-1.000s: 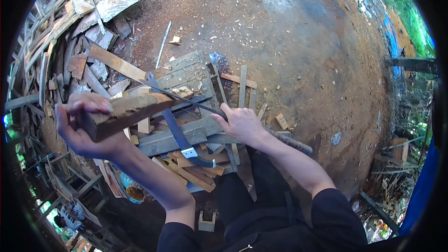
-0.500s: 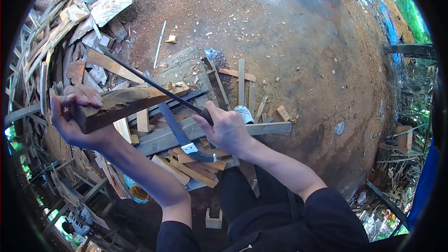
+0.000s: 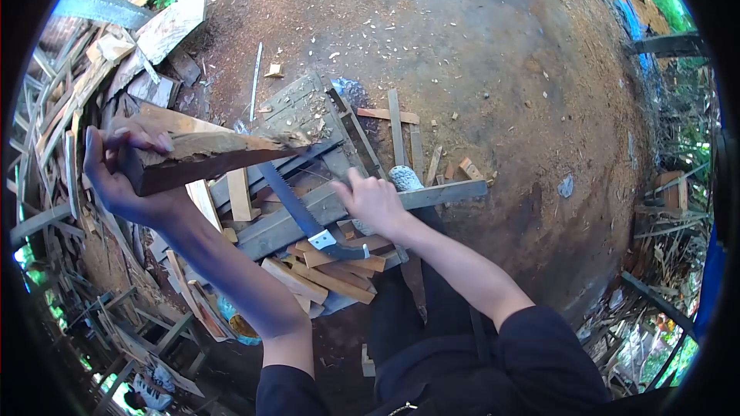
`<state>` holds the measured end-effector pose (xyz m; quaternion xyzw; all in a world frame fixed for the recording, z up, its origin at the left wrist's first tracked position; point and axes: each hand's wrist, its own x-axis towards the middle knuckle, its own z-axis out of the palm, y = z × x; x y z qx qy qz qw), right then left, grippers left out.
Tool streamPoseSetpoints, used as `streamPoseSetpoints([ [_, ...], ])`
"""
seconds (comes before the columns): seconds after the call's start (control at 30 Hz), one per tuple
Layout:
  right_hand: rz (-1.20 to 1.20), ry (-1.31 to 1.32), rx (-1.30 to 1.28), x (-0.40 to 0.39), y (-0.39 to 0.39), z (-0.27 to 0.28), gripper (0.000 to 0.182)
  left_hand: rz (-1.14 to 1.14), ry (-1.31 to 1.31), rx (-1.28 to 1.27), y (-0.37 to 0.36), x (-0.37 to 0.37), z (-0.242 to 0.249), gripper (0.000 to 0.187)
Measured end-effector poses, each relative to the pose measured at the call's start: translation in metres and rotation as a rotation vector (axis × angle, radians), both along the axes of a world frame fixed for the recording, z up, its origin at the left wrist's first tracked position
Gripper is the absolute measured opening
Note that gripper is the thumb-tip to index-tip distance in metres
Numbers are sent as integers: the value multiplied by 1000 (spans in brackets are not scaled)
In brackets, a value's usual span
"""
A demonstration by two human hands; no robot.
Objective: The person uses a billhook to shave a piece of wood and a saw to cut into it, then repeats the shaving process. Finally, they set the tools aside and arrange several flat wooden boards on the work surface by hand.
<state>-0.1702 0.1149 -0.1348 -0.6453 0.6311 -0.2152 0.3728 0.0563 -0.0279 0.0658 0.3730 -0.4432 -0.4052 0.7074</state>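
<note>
Left of the left grip point(image 3: 114, 181) lies a heap of scrap boards point(image 3: 85, 78), tangled and close-packed. The left grip itself is wrapped around the thick end of a tapered piece of wood point(image 3: 212, 159), fingertips over the upper face and palm at the side and underneath, spread only as wide as the wood. From that grip the piece reaches rightwards, its narrow tip overlapping the tabletop point(image 3: 287, 102) in view; I cannot tell whether the two touch. It looks stiff and fairly weighty, heaviest near the held end, with a rough, fibrous face that should not slip much but may splinter. The thick end seems the right place to take hold; the thin tip would likely chip sooner. Between the two grips a saw point(image 3: 291, 202) lies slantwise, its handle just nearer the body than the right grip point(image 3: 375, 204), with offcuts point(image 3: 333, 283) beside it. The right grip is half-curled, thumb and forefinger forward, apart from the wood; whether it has hold of anything, I cannot tell. Just right of it, a grey plank point(image 3: 447, 194) runs outward.
</note>
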Motion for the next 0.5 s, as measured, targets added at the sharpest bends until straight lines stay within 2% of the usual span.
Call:
streamPoseSetpoints([
  [0.03,20,156,120,-1,2,-20,44,-15,2,-6,2,-3,0,39],
  [0.1,36,221,52,0,-9,-13,44,84,-55,-52,3,-6,-2,38],
  [0.2,-29,-9,45,2,-1,45,42,22,-52,-14,2,-8,1,38],
  [0.23,-31,-2,42,3,1,54,42,7,-53,-22,0,-9,3,38],
  [0.3,-95,-138,-174,9,6,64,40,-88,-66,-37,0,-9,4,39],
  [0.37,-99,-108,-186,13,15,16,41,-128,-64,-4,1,-3,2,36],
  [0.4,-60,55,-56,11,14,-25,42,-131,-65,-13,4,1,0,36],
  [0.43,-27,217,73,9,11,-45,42,-104,-40,-3,6,6,-3,36],
  [0.5,-17,216,51,8,0,-25,43,-74,-23,-8,3,11,0,36],
])
